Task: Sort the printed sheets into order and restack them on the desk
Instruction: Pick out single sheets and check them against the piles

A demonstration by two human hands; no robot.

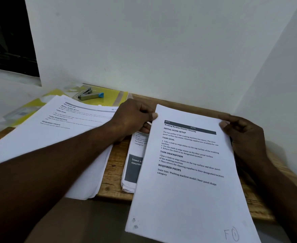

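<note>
1. Hands pinch one printed sheet (188,172) by its top corners: left hand (133,118), right hand (245,135).
2. Sheet hovers over tabletop (114,172), partly covering a smaller stack (133,165); larger stack (56,137) lies left.
</note>
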